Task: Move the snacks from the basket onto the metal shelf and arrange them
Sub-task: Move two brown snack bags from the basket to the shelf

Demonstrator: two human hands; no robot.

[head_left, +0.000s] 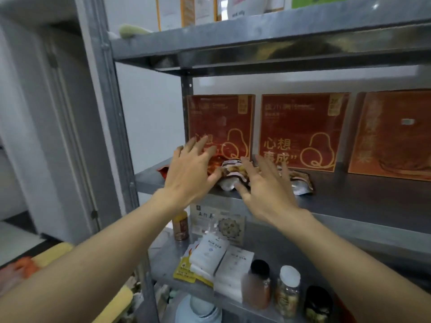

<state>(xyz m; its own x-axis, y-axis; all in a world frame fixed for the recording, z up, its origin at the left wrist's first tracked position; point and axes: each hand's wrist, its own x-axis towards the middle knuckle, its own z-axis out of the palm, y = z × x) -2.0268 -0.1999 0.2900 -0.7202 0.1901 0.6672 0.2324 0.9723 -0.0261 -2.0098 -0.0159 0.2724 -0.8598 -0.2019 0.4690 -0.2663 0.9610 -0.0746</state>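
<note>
Snack packets (229, 171): we log small heap, frame centre, lying on middle metal shelf (361, 192) near front edge. Left hand (191, 173): fingers spread, straight, over red packet (215, 160). Right hand (265, 190): fingers spread, over heap's right side. Behind, we count three red boxes (303, 131), upright. Lower shelf, bottom of frame: jars (288, 290), white sachets (210, 252).
</note>
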